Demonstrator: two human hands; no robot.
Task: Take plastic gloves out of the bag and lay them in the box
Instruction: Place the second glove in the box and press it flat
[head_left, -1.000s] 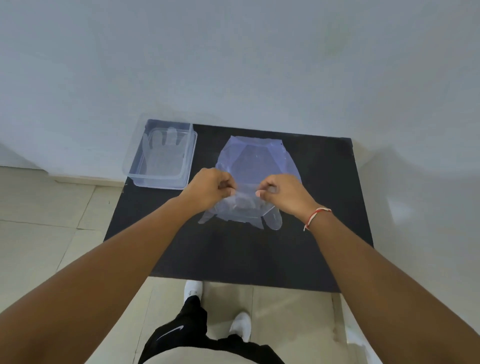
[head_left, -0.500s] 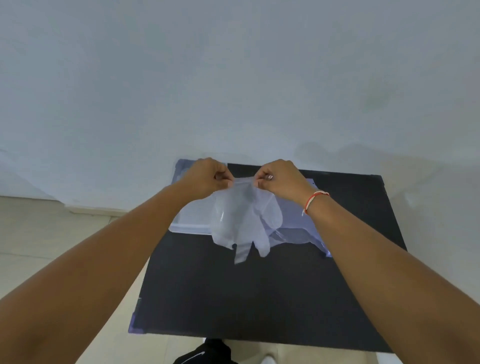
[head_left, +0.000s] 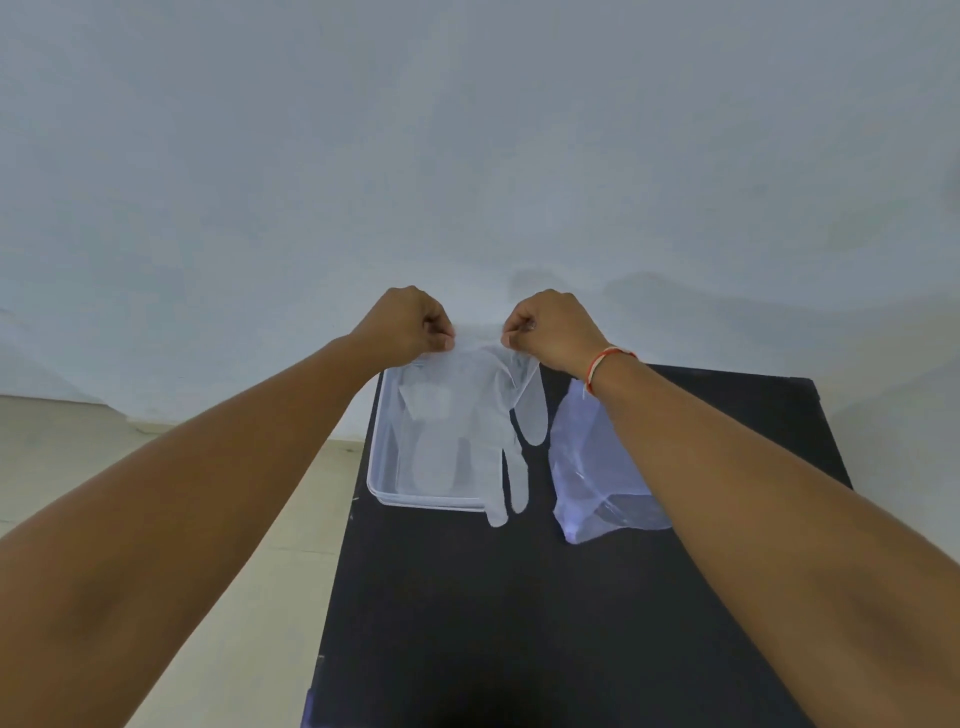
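A clear plastic glove (head_left: 493, 415) hangs by its cuff, fingers pointing down, over the clear plastic box (head_left: 382, 467). My left hand (head_left: 402, 325) pinches the cuff's left corner and my right hand (head_left: 553, 330) pinches its right corner. The glove's fingertips dangle past the box's near right rim. Another glove (head_left: 431, 457) lies flat inside the box. The clear plastic bag (head_left: 597, 467) lies on the black table to the right of the box, partly hidden under my right forearm.
The black table (head_left: 519, 623) stands against a pale wall (head_left: 467, 156). The box sits at the table's far left corner, next to its left edge. Beige tiled floor (head_left: 156, 441) lies to the left of the table.
Both hands have carried the glove up and to the left, from above the bag to above the box. The view has tilted upward and shifted.
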